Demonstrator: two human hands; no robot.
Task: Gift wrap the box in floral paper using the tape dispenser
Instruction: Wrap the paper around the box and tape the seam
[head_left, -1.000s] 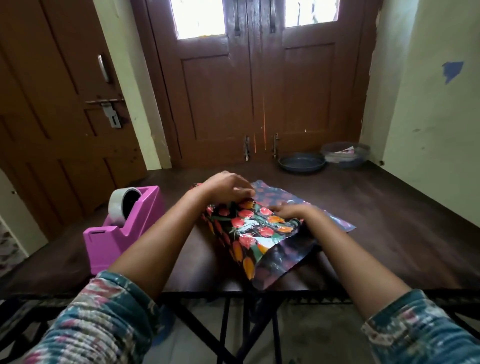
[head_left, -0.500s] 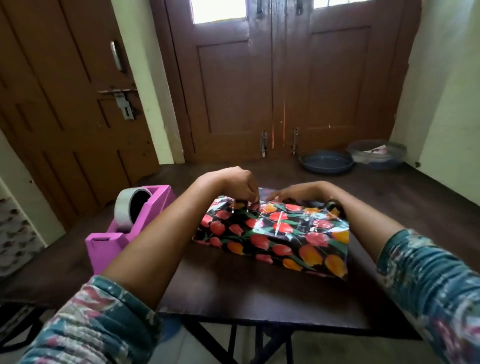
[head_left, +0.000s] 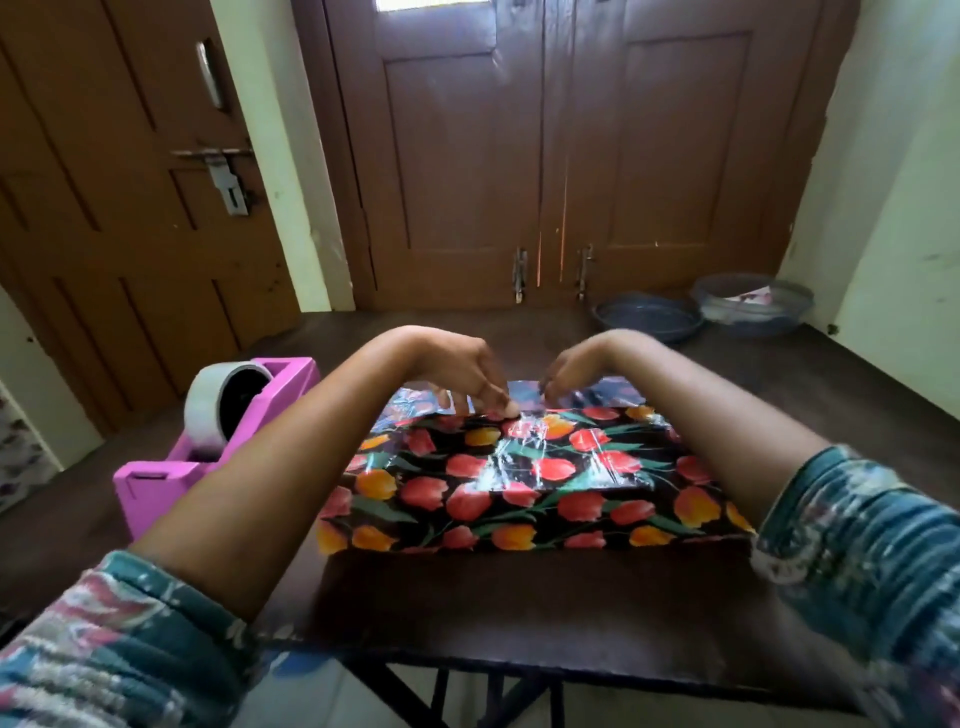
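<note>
Two hands (head_left: 467, 374) (head_left: 576, 370), one wrapped box (head_left: 530, 483), one dispenser (head_left: 218, 441).

Black paper (head_left: 524, 488) with red-orange tulips; pink dispenser (head_left: 171, 467); dark brown table (head_left: 519, 613).

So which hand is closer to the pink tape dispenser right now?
Left. The left hand is at the wrapped box's far edge, on the pink tape dispenser's side; the right hand sits just beyond it, farther away.
</note>
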